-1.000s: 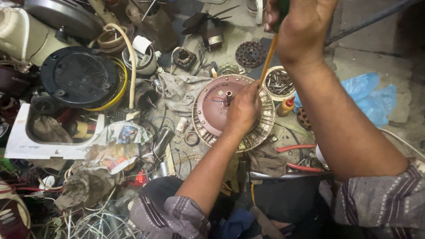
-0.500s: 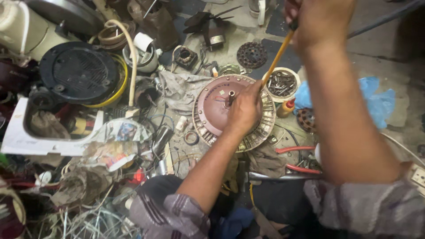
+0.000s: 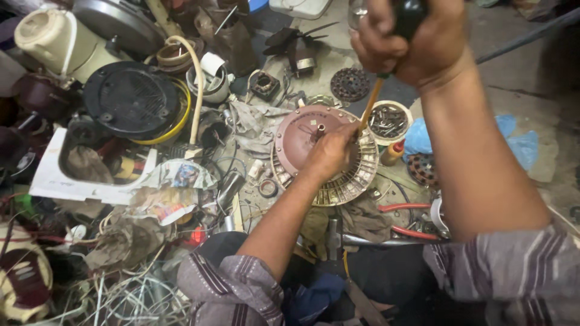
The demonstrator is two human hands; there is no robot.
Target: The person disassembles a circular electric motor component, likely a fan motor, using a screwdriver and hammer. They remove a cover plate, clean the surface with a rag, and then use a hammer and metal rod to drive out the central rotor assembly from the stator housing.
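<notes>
The motor point(image 3: 323, 154) lies flat on the floor in front of the seated person, its brown domed cover up and a ring of pale metal fins showing around the lower edge. It looks like a cast and laminated metal assembly, so judge it heavy, rigid and unlikely to slide; the thin fins look like the part most easily bent. The sound place to hold it is the cover or the rim beside the fins.

The left hand point(image 3: 331, 152) rests on the cover at its right side, fingers curled down against the metal, pressing rather than lifting. The right hand point(image 3: 411, 39) is raised above, fist wrapped tight around the dark handle of a screwdriver point(image 3: 370, 108). Its orange shaft slants down to the motor's rim just beside the left hand; the tip is hidden.

Just right of the motor stands a bowl point(image 3: 388, 121) of small metal parts, with a blue bag point(image 3: 513, 145) beyond it. Left of it lie a grey rag point(image 3: 257, 124), a black fan guard point(image 3: 131, 99) and a white tray point(image 3: 60, 187).

The floor point(image 3: 519, 78) is bare concrete, dusty, crowded with wire and scrap on the left side.
</notes>
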